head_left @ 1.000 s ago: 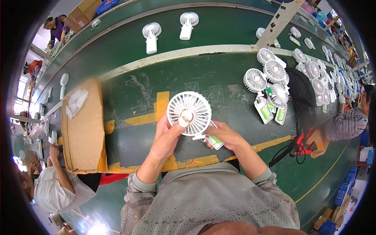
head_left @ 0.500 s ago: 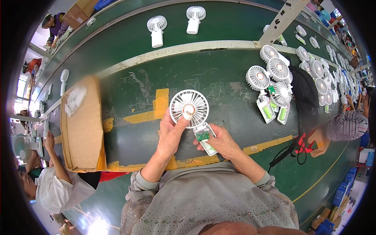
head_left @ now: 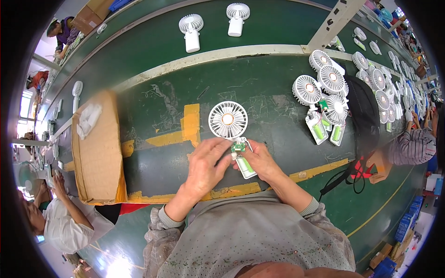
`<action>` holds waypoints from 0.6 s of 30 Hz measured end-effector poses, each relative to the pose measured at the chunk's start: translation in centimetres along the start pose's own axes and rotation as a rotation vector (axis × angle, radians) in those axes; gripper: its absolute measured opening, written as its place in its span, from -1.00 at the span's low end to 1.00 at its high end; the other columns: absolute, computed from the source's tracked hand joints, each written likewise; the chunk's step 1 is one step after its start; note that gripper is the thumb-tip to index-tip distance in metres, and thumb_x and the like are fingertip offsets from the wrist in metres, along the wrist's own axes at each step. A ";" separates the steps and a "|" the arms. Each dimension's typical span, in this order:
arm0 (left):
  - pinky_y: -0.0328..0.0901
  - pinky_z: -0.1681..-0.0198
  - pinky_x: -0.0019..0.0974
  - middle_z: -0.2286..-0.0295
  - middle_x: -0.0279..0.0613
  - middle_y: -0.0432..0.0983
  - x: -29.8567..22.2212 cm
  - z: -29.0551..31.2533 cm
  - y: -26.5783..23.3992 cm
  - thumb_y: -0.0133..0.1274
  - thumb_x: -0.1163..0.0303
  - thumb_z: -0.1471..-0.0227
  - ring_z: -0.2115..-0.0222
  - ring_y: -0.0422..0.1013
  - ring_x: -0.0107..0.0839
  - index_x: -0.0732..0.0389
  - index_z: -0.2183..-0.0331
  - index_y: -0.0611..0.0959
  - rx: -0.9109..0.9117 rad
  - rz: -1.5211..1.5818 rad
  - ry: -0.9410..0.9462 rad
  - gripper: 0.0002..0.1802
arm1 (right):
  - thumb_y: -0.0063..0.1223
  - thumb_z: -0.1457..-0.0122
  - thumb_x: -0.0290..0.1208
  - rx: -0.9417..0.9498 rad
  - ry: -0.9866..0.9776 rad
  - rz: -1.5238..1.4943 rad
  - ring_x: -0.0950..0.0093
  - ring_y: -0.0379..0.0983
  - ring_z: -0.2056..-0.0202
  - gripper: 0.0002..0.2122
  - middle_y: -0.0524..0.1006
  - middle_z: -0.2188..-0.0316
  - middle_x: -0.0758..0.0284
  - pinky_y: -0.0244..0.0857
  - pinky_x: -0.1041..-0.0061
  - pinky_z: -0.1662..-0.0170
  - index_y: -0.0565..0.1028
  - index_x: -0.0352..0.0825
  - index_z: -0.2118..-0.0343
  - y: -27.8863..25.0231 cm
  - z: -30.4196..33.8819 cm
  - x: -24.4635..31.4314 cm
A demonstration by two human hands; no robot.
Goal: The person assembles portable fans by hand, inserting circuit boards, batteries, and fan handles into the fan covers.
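Note:
A white handheld fan (head_left: 227, 119) with its handle opened up lies in front of me, its round grille pointing away from me. A small green circuit board (head_left: 238, 147) and a light-green battery (head_left: 244, 165) show in the handle. My right hand (head_left: 262, 163) is closed round the handle's right side, thumb along its edge. At the left side of the board, my left hand (head_left: 207, 163) has its fingertips and thumb drawn together on the fan. The fingertips partly hide what they pinch.
To the right, several part-built fans (head_left: 330, 79) are piled beside a black bag-like thing (head_left: 363, 109). A cardboard piece (head_left: 97, 148) bearing a clear plastic bag (head_left: 89, 119) lies left. Beyond the pale rail (head_left: 199, 59), two white fans (head_left: 192, 33) lie on a green belt. Co-workers sit at both sides.
My left hand has let go of the grille and come down to the circuit board. The grille now lies uncovered. My right hand keeps its hold. Fans on the far belt have shifted right.

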State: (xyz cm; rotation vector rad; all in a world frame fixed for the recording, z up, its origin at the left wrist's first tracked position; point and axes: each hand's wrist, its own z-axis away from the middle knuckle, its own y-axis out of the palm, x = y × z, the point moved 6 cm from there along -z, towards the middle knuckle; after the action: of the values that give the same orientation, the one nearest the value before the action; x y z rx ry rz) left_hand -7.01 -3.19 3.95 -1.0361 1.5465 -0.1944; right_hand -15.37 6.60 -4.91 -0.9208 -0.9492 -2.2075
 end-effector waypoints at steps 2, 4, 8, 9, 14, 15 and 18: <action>0.33 0.29 -0.23 0.35 -0.08 0.48 0.5 0.2 0.9 0.12 0.58 0.21 0.33 0.42 -0.15 0.30 0.29 0.58 0.027 0.022 -0.030 -0.70 | -0.23 -0.22 -0.43 0.003 0.016 0.005 0.54 0.48 0.47 -0.82 0.50 0.44 0.26 0.42 0.58 0.42 0.37 -0.43 0.24 0.2 0.1 0.1; 0.33 0.31 -0.24 0.36 -0.07 0.49 1.1 0.2 1.3 0.11 0.58 0.20 0.35 0.43 -0.14 0.31 0.29 0.58 0.037 0.069 -0.082 -0.72 | -0.24 -0.22 -0.42 0.002 0.032 0.010 0.53 0.48 0.46 -0.81 0.50 0.44 0.26 0.42 0.58 0.41 0.36 -0.43 0.24 0.1 -0.1 -0.1; 0.34 0.40 -0.26 0.43 -0.05 0.50 1.3 0.1 1.3 0.07 0.59 0.14 0.44 0.45 -0.14 0.33 0.34 0.58 0.030 0.109 -0.109 -0.80 | -0.24 -0.24 -0.37 0.045 0.068 0.011 0.53 0.48 0.44 -0.78 0.49 0.38 0.25 0.42 0.58 0.41 0.33 -0.43 0.20 0.2 -0.2 -0.5; 0.34 0.40 -0.26 0.43 -0.05 0.50 1.3 0.1 1.3 0.07 0.59 0.14 0.44 0.45 -0.14 0.33 0.34 0.58 0.033 0.109 -0.111 -0.80 | -0.24 -0.24 -0.35 0.036 0.060 0.010 0.53 0.48 0.44 -0.77 0.48 0.36 0.24 0.42 0.58 0.40 0.33 -0.42 0.19 0.3 -0.1 -0.4; 0.33 0.44 -0.34 0.51 -0.05 0.51 2.1 0.4 1.1 0.05 0.60 0.11 0.52 0.46 -0.22 0.35 0.41 0.59 0.048 0.047 -0.210 -0.90 | -0.27 -0.26 -0.27 0.044 0.013 -0.094 0.47 0.50 0.38 -0.70 0.48 0.30 0.21 0.43 0.57 0.33 0.30 -0.42 0.11 0.4 0.4 -0.2; 0.33 0.44 -0.34 0.51 -0.05 0.51 2.2 0.4 1.1 0.05 0.60 0.11 0.52 0.46 -0.22 0.35 0.41 0.59 0.049 0.044 -0.213 -0.90 | -0.29 -0.27 -0.23 0.047 -0.001 -0.177 0.47 0.49 0.37 -0.67 0.48 0.30 0.22 0.41 0.57 0.34 0.30 -0.43 0.12 0.4 0.5 -0.1; 0.33 0.44 -0.34 0.52 -0.04 0.51 2.1 0.3 1.0 0.05 0.60 0.10 0.52 0.46 -0.19 0.35 0.41 0.59 0.039 0.031 -0.185 -0.90 | -0.32 -0.27 -0.15 0.057 0.023 -0.284 0.46 0.50 0.34 -0.60 0.48 0.28 0.22 0.41 0.57 0.31 0.31 -0.45 0.10 0.2 0.6 -0.2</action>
State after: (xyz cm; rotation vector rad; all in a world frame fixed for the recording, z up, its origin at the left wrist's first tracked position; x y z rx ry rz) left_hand -7.05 -3.88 1.71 -0.9715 1.3851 -0.1033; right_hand -14.91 6.98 -4.71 -0.7721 -1.1873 -2.4043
